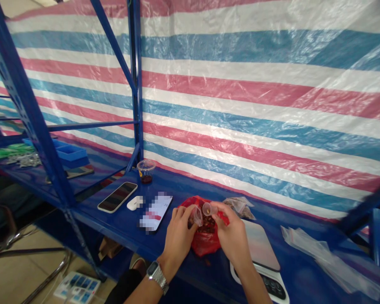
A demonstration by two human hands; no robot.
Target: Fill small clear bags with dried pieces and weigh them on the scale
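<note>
My left hand (177,236) — pinching a clear plastic cup (196,216) | my right hand (232,232) — pinching a second clear cup (207,209) | both over a red plastic bag (205,242) of brown pieces (207,226)

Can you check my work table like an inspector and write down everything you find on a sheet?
surface: blue metal shelf, with everything below resting on it
job's things: red plastic bag holding dark reddish-brown pieces; small clear cup; second small clear cup
clutter: phone; small white case; phone with blurred screen; digital scale; clear cup of dark contents; clear plastic bags
hands: left hand holds the small clear cup; right hand holds the second small clear cup
cables: nothing seen
surroundings: striped plastic tarp; blue tray
</note>
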